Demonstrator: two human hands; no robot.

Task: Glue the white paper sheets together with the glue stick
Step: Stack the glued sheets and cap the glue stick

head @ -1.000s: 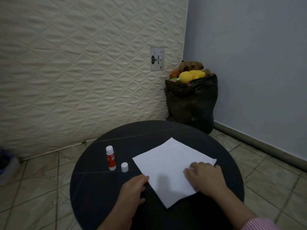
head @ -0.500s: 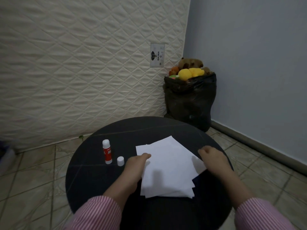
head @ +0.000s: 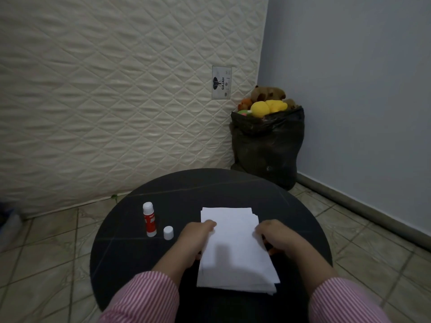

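Stack of white paper sheets (head: 235, 250) lying near the middle of the round black table (head: 210, 183). Left hand (head: 196, 238) gripping its left edge, right hand (head: 277, 238) gripping its right edge, fingers curled. Left of the stack: red-and-white glue stick (head: 149, 219) upright, uncapped, small white cap (head: 168, 232) beside.

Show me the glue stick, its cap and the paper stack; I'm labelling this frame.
glue stick (head: 149, 221), head view, on its red label.
cap (head: 168, 232), head view, on its white side.
paper stack (head: 233, 248), head view, on the top sheet between the hands.
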